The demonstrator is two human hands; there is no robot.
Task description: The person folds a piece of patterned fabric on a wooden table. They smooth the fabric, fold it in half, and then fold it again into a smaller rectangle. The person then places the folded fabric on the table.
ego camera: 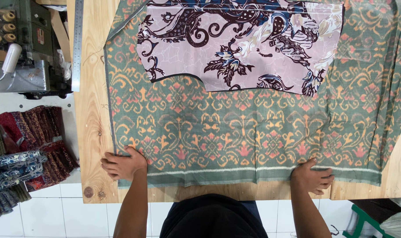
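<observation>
Grey-green sewing machine (22,48) at far left, thread cones on top, standing off the worktop edge. Below it, folded patterned fabrics (26,150) in reds, browns and blues, stacked over white floor tiles. Steel ruler (78,44) lying along the left side of the pale wooden worktop (90,132). Left hand (123,165) pressed down at the near left corner of the green patterned cloth (253,136), fingers curled around the corner edge, thumb on top, pinching the cloth, grip closed on it as far as visible. Green patterned cloth spread flat across most of the worktop, orange and pink motifs, pale stripe along the near hem, reaching from the left hand to past the right hand. On top of it at the far side, pink cut fabric piece (240,44) with dark maroon and blue floral figures, curved lower edges, lying flat. Right hand (312,176) resting on the near hem toward the right, palm down, fingers bent over the cloth edge, holding the hem against the worktop. Green plastic object (361,222) on the floor at lower right, only partly in view
</observation>
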